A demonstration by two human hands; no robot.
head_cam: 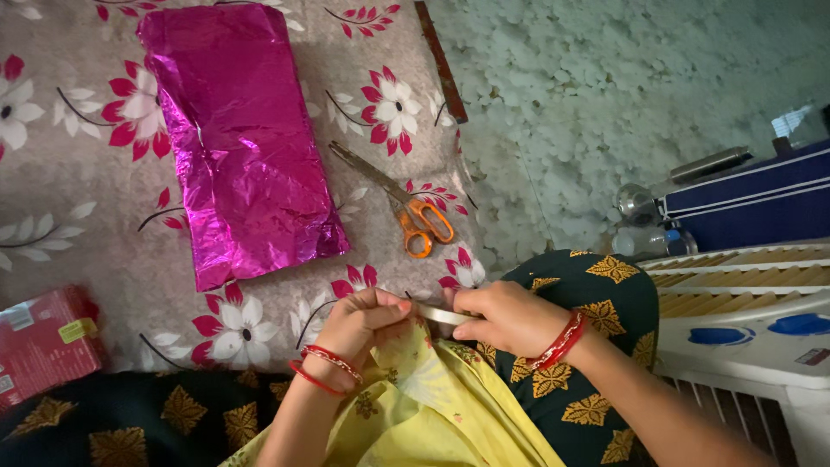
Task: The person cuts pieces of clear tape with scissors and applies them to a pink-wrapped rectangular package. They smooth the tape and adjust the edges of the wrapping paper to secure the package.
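Note:
My left hand (363, 322) and my right hand (506, 316) meet over my lap, both pinching a thin pale strip, likely clear tape (443, 315), stretched between the fingertips. Red bangles ring both wrists. A box wrapped in shiny magenta foil (242, 138) lies on the floral bedsheet (104, 251) ahead of my hands. Orange-handled scissors (406, 203) rest shut just right of the wrapped box, blades pointing up-left. A yellow cloth (424, 398) drapes over my lap below the hands.
A red packet (43, 342) lies at the left edge of the sheet. To the right stand a white air cooler (743, 320), a dark blue case (752, 199) and clear bottles (648, 220) on the speckled floor. My dark patterned trousers (596, 294) frame the lap.

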